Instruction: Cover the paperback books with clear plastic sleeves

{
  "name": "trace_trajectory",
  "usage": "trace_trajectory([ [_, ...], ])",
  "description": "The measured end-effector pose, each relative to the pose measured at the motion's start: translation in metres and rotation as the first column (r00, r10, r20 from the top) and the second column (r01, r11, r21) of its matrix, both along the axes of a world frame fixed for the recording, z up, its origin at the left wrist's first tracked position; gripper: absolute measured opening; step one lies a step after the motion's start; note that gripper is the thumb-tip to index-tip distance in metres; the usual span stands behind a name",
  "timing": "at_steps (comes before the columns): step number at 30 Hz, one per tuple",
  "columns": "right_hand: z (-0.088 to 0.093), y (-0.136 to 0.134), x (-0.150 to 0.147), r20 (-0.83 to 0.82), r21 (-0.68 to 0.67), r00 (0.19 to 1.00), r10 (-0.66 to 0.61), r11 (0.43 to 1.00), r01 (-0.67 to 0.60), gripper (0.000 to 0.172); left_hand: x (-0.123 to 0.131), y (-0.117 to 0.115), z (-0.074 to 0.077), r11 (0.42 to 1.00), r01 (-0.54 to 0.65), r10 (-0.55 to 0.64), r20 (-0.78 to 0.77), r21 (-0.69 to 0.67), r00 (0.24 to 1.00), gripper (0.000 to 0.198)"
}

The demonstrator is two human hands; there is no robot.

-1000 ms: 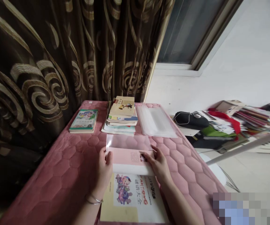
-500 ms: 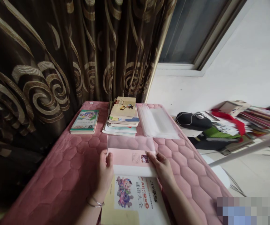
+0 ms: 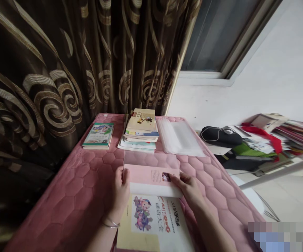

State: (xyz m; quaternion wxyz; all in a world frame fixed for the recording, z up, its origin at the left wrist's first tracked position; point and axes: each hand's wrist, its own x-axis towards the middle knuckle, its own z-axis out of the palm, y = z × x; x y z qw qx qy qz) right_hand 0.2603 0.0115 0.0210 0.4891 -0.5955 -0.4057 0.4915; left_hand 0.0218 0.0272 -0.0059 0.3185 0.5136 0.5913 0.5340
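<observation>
A book [image 3: 151, 217] with a cartoon picture and Chinese lettering on its cover lies close to me, its lettering turned sideways. Its pink and white flap [image 3: 143, 175], printed with small text and a photo, spreads between my hands. A clear plastic book cover [image 3: 151, 158] shows beyond the flap's far edge; how far it reaches over the book I cannot tell. My left hand [image 3: 121, 187] pinches the flap's left edge, thumb on top. My right hand [image 3: 189, 189] grips the right edge, thumb and fingers beside the photo.
A pink quilted pad [image 3: 80, 196] lies under everything. Farther back are a green-edged book [image 3: 98, 135], a stack of books [image 3: 140, 131] and a pile of clear plastic covers [image 3: 180, 136]. A dark curtain [image 3: 62, 70] hangs at the left; cluttered papers [image 3: 257, 140] lie at the right.
The whole view has shifted slightly, with things now a little farther right. My right thumb and fingers have moved a little along the flap's right edge; both hands keep their hold.
</observation>
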Motion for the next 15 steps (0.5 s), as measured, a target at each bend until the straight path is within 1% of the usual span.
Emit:
trace_trajectory([
  [4,0.002,0.0,-0.001,0.031,-0.006,0.999,-0.041,0.999,0.041,0.043,-0.002,-0.002,0.001,0.998,0.066,-0.069,0.128,0.024,0.989,0.029],
  [7,0.007,-0.001,-0.002,0.038,-0.009,0.999,-0.038,0.999,0.038,0.042,-0.003,-0.001,0.001,0.996,0.087,-0.091,0.172,0.034,0.981,0.032],
  [15,0.013,-0.003,-0.007,-0.058,0.048,0.998,-0.009,0.999,0.012,0.043,0.001,-0.001,0.004,1.0,0.03,-0.031,0.124,0.009,0.992,0.031],
])
